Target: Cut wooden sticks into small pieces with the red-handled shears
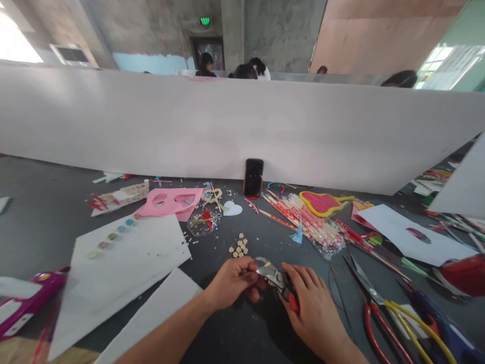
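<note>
My right hand (312,303) is wrapped around red-handled pruning shears (276,278), whose curved metal jaws point left and stand apart. Close to the jaw tips, the fingers of my left hand (240,283) are pinched together; what they hold is too small and hidden to make out. A small pale piece shows between the jaws. Just beyond my left hand lies a pile of pale flower-shaped wooden beads (238,247) on the dark table (223,328).
A phone (253,177) leans on the white partition (212,126). Scissors (373,296) and a blue tool (439,318) lie right, a purple glue gun (32,298) left. White sheets (125,263), pink cutouts (170,202), a bead dish (203,223) and patterned sticks (303,217) surround my hands.
</note>
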Available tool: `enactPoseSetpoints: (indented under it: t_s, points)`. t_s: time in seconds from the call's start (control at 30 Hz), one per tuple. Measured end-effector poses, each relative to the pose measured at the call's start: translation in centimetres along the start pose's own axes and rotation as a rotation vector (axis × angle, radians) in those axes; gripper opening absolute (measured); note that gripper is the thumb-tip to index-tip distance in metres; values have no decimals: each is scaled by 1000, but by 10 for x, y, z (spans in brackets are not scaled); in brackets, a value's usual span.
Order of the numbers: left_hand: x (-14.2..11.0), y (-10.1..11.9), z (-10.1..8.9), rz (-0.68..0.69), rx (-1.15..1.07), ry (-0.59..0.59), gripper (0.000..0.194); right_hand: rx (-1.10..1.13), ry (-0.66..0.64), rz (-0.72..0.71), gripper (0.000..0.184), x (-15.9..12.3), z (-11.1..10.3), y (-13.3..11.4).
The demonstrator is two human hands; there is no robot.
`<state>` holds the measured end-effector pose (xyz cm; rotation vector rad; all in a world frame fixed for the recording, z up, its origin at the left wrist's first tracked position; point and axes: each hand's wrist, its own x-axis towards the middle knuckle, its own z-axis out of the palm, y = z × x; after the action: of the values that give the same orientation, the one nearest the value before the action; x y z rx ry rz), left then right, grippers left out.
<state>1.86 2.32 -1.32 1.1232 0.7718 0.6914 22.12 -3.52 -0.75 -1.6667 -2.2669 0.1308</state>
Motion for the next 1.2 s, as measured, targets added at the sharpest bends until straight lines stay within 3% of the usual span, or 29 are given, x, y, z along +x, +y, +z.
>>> enactPoseSetpoints:
  t_s: [0.17,0.43,0.83,1.0,1.2]
  points:
    - [0,1,1,-13,-79,-58,36,36,-5,-5,46,0,-2,-1]
    - [0,-1,2,-24,-66,-38,34,53,-66,35,37,1,-3,-3]
    - [3,-1,9,-4,-13,203,26,-23,34,31,42,2,1,-2]
    - [2,-2,6,5,29,168,26,-71,56,12,54,2,-1,-3]
    - [1,-6,3,-19,38,112,29,-45,35,8,54,2,-3,-1]
